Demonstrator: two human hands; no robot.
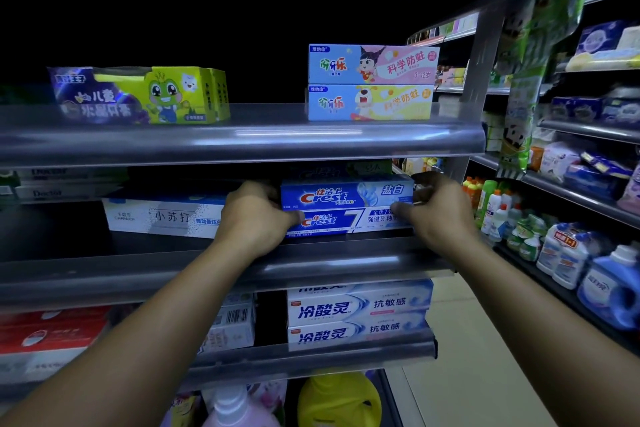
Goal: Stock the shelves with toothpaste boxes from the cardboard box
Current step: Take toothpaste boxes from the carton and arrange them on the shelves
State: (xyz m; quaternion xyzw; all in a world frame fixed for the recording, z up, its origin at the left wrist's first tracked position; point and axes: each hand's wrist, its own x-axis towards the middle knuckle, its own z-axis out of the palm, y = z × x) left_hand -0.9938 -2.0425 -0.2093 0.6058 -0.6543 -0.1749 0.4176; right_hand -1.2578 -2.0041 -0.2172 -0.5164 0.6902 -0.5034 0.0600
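Two bare forearms reach up from the near edge. Below them, on the lowest level, stand one yellow jug (339, 399) and one pale pink bottle (233, 407). One shelf up, two white-and-blue Lengsuanling toothpaste boxes (360, 321) are stacked at the right. Left of them is a white box with a barcode (235, 321), and further left are red boxes (52, 331) too blurred to count.

On the middle shelf (166, 276) sits the Crest stack (346, 208) near the right end, two blue boxes flat on each other. The upper Crest box (346, 194) lies squarely on the lower Crest box (341, 221). The left hand (254, 215) grips the stack's left end, fingers curled behind it and thumb on the lower box's front. The right hand (440, 210) grips the right end the same way, its knuckles hiding that corner. Just left of the stack lies one white baking-soda toothpaste box (162, 217).

Higher and farther, the top shelf (242, 142) carries frog-printed children's toothpaste boxes (138, 95) at the left, their number unclear. At the right are two stacked cartoon children's boxes (371, 83).

Far right, another aisle's shelves hold blue detergent bottles (588, 270).
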